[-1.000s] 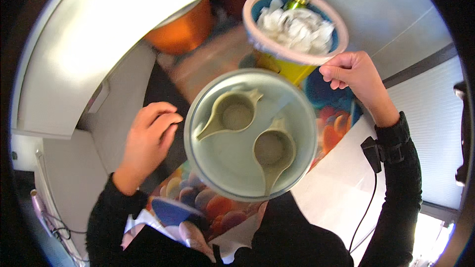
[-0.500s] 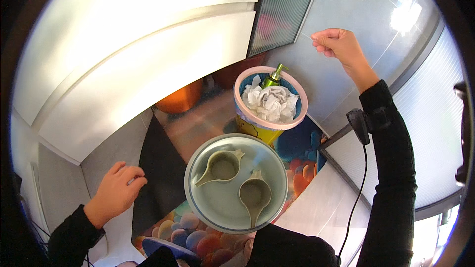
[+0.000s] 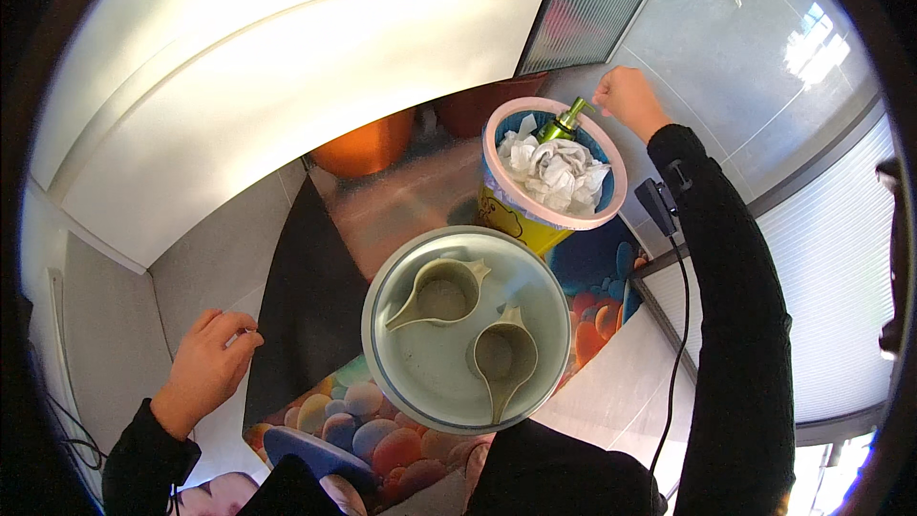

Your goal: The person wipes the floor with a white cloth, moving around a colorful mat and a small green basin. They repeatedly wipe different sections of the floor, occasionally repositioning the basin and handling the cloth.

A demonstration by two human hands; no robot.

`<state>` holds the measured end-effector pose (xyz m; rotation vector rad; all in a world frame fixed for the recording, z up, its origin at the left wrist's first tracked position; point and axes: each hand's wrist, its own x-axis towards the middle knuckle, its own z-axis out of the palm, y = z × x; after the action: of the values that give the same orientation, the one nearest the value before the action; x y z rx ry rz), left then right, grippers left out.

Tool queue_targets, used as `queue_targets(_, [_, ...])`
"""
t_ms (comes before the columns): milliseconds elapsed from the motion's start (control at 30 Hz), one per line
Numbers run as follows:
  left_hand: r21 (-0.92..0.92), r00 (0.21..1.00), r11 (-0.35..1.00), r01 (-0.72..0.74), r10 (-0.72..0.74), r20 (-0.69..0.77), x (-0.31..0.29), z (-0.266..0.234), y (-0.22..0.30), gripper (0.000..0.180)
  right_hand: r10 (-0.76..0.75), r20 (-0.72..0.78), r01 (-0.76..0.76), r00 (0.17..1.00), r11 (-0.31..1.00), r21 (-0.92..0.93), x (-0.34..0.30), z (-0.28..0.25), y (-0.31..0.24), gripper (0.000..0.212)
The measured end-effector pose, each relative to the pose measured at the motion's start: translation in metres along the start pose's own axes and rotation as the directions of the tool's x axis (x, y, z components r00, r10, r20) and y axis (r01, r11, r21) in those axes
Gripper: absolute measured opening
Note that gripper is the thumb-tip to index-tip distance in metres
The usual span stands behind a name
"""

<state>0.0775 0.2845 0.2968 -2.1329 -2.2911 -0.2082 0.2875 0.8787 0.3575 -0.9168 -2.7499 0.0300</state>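
My right hand (image 3: pixel 630 97) is closed in a pinch beside the nozzle of a green pump bottle (image 3: pixel 564 121). What its fingertips hold, if anything, is hidden. The bottle lies tilted on crumpled white tissues (image 3: pixel 559 175) in a waste bin (image 3: pixel 616 199) with a pink rim and yellow body. At the left, over the floor, my left hand (image 3: pixel 212 363) hangs with loosely bent fingers and holds nothing visible. Between the hands, a round pale basin (image 3: pixel 373 363) contains two beige-green water dippers (image 3: pixel 447 291), one by its upper left, the other (image 3: pixel 506 358) to the right.
White drawer fronts (image 3: pixel 287 86) curve across the far left, beside a ribbed glass panel (image 3: pixel 602 5). An orange rounded pot (image 3: pixel 368 145) stands beneath them. Under the basin is a patterned mat (image 3: pixel 382 411). A black cable (image 3: pixel 680 344) hangs from a dark device (image 3: pixel 655 205) by my right forearm.
My right hand has come down and slightly left, from the grey wall to the bin's rim. My left hand stays near its place. The view has shifted a little.
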Motion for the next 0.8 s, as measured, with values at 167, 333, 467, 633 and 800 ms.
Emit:
queue_targets(167, [0.011,1.000,1.000,0.020,-0.021,0.021,-0.001,0.000,0.002,0.017,-0.095,0.051,0.102,0.994,0.979,-0.178,0.005,0.024,0.016,0.020])
queue_targets(333, [0.007,1.000,1.000,0.008,-0.008,0.007,-0.001,0.000,0.001,0.018,-0.133,0.211,0.165,0.968,0.976,-0.140,0.010,0.013,0.027,0.057])
queue_targets(467, [-0.006,1.000,1.000,0.016,-0.016,0.013,-0.001,0.000,0.003,0.019,-0.186,0.308,0.255,0.933,0.946,-0.201,0.002,-0.007,0.023,0.076])
queue_targets(633, [0.008,0.999,1.000,0.010,-0.010,0.043,-0.002,-0.001,0.005,0.021,-0.291,0.245,0.346,0.925,0.910,-0.229,-0.017,-0.020,0.017,0.073])
queue_targets(800, [-0.013,0.997,1.000,-0.008,0.010,0.082,-0.006,-0.002,0.000,0.021,-0.165,0.033,0.166,0.986,0.917,-0.363,-0.023,-0.016,-0.008,0.020])
